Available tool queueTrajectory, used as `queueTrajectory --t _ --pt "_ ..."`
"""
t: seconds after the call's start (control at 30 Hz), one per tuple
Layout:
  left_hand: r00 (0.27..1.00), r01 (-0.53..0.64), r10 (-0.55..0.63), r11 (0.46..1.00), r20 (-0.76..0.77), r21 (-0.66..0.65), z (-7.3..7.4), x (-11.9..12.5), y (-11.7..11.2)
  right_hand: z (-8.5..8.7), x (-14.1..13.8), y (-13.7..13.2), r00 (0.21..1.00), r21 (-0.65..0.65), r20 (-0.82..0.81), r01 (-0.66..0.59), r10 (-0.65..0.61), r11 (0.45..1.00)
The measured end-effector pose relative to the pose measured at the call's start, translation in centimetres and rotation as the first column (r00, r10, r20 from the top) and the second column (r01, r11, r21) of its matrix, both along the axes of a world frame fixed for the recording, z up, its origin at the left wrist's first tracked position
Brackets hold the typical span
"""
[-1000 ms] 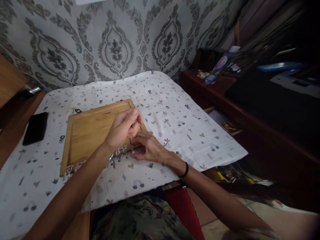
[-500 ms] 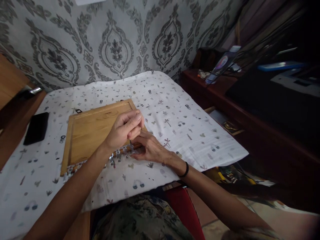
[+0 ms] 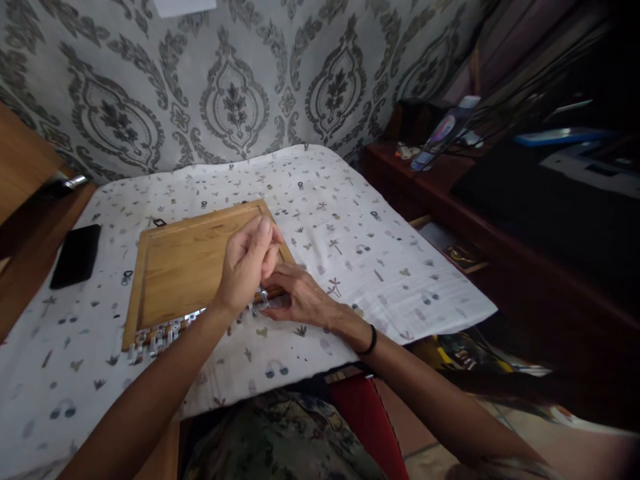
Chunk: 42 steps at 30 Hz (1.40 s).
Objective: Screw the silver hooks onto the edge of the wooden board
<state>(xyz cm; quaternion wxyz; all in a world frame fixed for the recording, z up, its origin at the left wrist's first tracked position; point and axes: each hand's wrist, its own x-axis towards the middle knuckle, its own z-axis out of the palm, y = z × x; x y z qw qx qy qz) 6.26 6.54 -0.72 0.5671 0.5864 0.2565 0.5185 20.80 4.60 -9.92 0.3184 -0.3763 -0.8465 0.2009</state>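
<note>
A wooden board lies on a white patterned cloth. Along its near edge runs a row of small metal pieces. My left hand hovers over the board's near right corner, its fingers bunched in a pinch just above the row's right end; what it pinches is too small to make out. My right hand rests on the cloth beside that corner, fingers curled against the last metal pieces.
A black phone lies at the cloth's left edge. A dark wooden cabinet with clutter stands to the right. Patterned wallpaper rises behind the table. A red seat edge shows below.
My left hand has lifted slightly and turned more upright over the board's corner, uncovering more of the metal row to its left. My right hand has hardly moved.
</note>
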Motion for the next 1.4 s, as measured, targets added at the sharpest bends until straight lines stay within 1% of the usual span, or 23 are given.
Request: queueTrajectory --t 0.1,0.13,0.17,0.2,0.27,0.37,0.43,0.5,0.57,0.63,0.73,0.77,0.8,0.83,0.9,0.97,1.0,1.03,1.17,1.23,1.3,1.37,1.4 --pt "0.953 0.293 -0.297 0.954 -0.067 -0.064 0.5 -0.6 1.1 0.1 0.0 0.0 1.0 0.024 -0.022 0.006 -0.006 1.0" --pt "0.937 0.335 -0.341 0.939 -0.08 -0.077 0.6 -0.8 1.4 0.1 0.0 0.0 1.0 0.025 -0.021 0.006 -0.005 1.0" --pt "0.936 0.334 -0.341 0.939 -0.088 -0.078 0.6 -0.9 1.5 0.1 0.0 0.0 1.0 0.022 -0.016 0.003 -0.003 1.0" --pt "0.951 0.29 -0.295 0.955 -0.095 -0.066 0.5 -0.9 1.5 0.1 0.0 0.0 1.0 0.016 -0.011 -0.003 0.003 1.0" --pt "0.991 0.1 -0.102 0.995 -0.088 -0.017 0.1 -0.7 1.1 0.1 0.0 0.1 1.0 0.006 -0.003 -0.011 0.011 1.0" --pt "0.983 -0.184 0.184 0.983 -0.005 -0.011 -0.5 0.0 0.1 0.1 0.0 0.0 1.0 0.013 0.0 0.004 -0.004 1.0" --pt "0.962 -0.266 0.268 0.963 0.048 -0.053 -0.6 0.4 -0.4 0.0 0.0 -0.1 1.0 0.019 0.004 0.015 -0.015 1.0" --pt "0.956 -0.282 0.286 0.957 0.064 -0.07 -0.5 0.6 -0.6 0.0 0.0 -0.1 1.0 0.017 0.004 0.013 -0.013 1.0" --pt "0.973 -0.22 0.223 0.973 0.053 -0.062 -0.3 0.4 -0.4 0.0 0.0 -0.1 1.0 0.011 -0.002 0.006 -0.006 1.0" --pt "0.998 -0.051 0.053 0.997 0.022 -0.06 -0.1 0.0 0.3 0.0 0.0 0.0 1.0 0.008 -0.01 -0.007 0.007 1.0" --pt "0.969 0.241 -0.245 0.966 -0.032 -0.089 0.1 -0.7 1.3 0.1 0.0 0.1 1.0 0.014 -0.024 -0.007 0.007 1.0" --pt "0.956 0.287 -0.291 0.953 -0.038 -0.093 0.1 -0.8 1.5 0.1 -0.1 0.1 1.0 0.015 -0.028 -0.004 0.004 1.0" --pt "0.954 0.292 -0.296 0.953 -0.043 -0.086 0.1 -0.9 1.6 0.1 -0.1 0.1 1.0 0.018 -0.031 -0.002 0.003 1.0" --pt "0.965 0.252 -0.256 0.965 -0.051 -0.07 0.0 -0.9 1.5 0.1 -0.1 0.2 0.999 0.02 -0.032 -0.002 0.003 1.0" --pt "0.995 0.068 -0.069 0.998 -0.076 -0.01 0.0 -0.7 1.0 0.0 0.0 0.2 0.999 0.02 -0.028 -0.016 0.017 1.0" --pt "0.987 -0.134 0.137 0.99 -0.079 0.048 -0.1 -0.2 0.2 0.0 0.0 0.1 0.999 0.018 -0.023 -0.022 0.023 1.0" --pt "0.978 -0.195 0.199 0.979 -0.065 0.06 -0.1 0.0 -0.3 0.0 0.0 0.1 1.0 0.016 -0.02 -0.018 0.019 1.0" --pt "0.973 -0.225 0.228 0.973 -0.045 0.058 -0.2 0.2 -0.6 0.0 0.1 0.0 1.0 0.016 -0.016 -0.013 0.013 1.0" --pt "0.971 -0.237 0.236 0.972 0.028 0.012 -0.4 0.7 -0.9 0.0 0.1 0.0 1.0 0.01 -0.01 -0.004 0.004 1.0" --pt "0.983 -0.179 0.179 0.984 0.025 -0.007 -0.2 0.6 -0.3 0.1 0.1 0.0 1.0 0.003 -0.006 -0.015 0.015 1.0" --pt "1.0 -0.001 0.0 0.999 -0.017 -0.038 0.1 0.3 0.6 0.1 0.1 0.1 1.0 0.002 -0.004 -0.017 0.017 1.0" --pt "0.974 0.212 -0.216 0.975 -0.064 -0.074 0.5 -0.1 1.4 0.0 0.1 0.1 1.0 0.012 -0.01 -0.007 0.008 1.0" --pt "0.954 0.282 -0.289 0.955 -0.078 -0.086 0.7 -0.3 1.7 0.0 0.1 0.0 1.0 0.018 -0.013 -0.004 0.004 1.0"
